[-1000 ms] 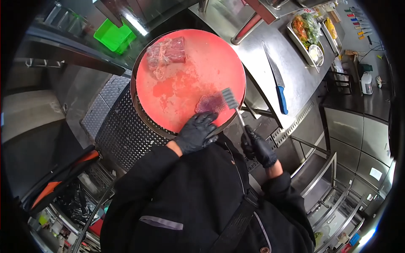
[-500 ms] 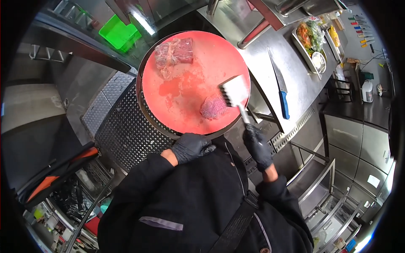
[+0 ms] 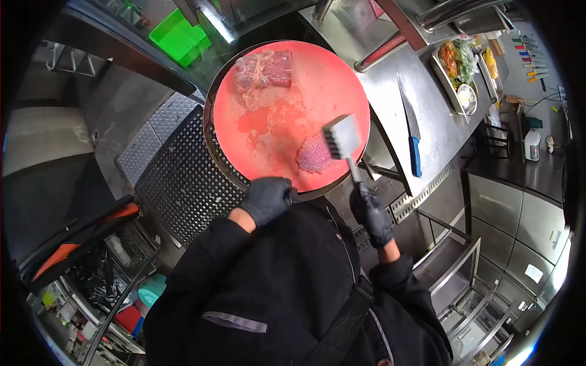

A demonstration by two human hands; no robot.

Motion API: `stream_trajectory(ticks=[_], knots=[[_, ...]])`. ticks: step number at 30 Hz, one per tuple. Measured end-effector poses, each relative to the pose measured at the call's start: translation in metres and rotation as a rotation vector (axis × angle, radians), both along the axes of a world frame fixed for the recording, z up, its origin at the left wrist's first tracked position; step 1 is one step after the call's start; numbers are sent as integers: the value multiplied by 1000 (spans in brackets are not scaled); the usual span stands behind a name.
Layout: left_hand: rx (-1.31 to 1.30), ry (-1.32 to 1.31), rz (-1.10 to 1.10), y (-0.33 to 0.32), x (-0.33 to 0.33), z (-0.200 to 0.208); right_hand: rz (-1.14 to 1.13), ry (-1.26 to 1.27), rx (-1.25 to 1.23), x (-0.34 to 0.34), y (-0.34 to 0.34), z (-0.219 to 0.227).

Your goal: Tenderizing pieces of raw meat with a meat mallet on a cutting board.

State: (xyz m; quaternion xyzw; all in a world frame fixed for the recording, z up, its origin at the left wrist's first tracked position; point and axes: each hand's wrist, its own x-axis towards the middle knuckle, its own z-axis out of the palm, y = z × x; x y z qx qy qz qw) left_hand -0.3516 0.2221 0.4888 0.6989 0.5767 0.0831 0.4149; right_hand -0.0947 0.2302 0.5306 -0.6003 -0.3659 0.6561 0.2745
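Note:
My right hand [image 3: 372, 215], in a black glove, grips the handle of a meat mallet [image 3: 343, 135]. The mallet's square, toothed metal head is over the right edge of a flattened piece of pink meat [image 3: 311, 156]; I cannot tell whether they touch. The meat's surface is marked with a dimpled pattern. It lies near the right front of a round red cutting board [image 3: 342, 73]. My left hand [image 3: 267, 200], also gloved in black, is curled closed at the board's near rim, and nothing shows in it. A larger block of wrapped meat [image 3: 264, 70] sits at the far left of the board.
Right of the board, a steel counter [image 3: 390, 91] holds a long knife with a blue handle [image 3: 415, 155] and a tray of vegetables [image 3: 455, 67]. A green crate [image 3: 179, 38] is behind at left. Perforated black matting [image 3: 177, 168] covers the floor left of the board.
The mallet head has turned, and its toothed face now overlaps the meat's right edge. My left hand has shifted slightly up and left against the board's rim. The whole view has shifted a little.

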Motion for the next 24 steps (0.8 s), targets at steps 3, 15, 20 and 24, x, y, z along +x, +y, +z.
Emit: stream_trajectory(ticks=[3,15,20,24], knots=[[-79,115,10,16,-12,11,262,-294,386,13,-20,5],[43,153,269,54,-40,8,115,-168,285,26,-49,-34],[113,115,248,81,1,-9,334,-393,281,47,-51,-64],[146,34,261,98,42,-16,279,-328,298,65,-77,-46]])
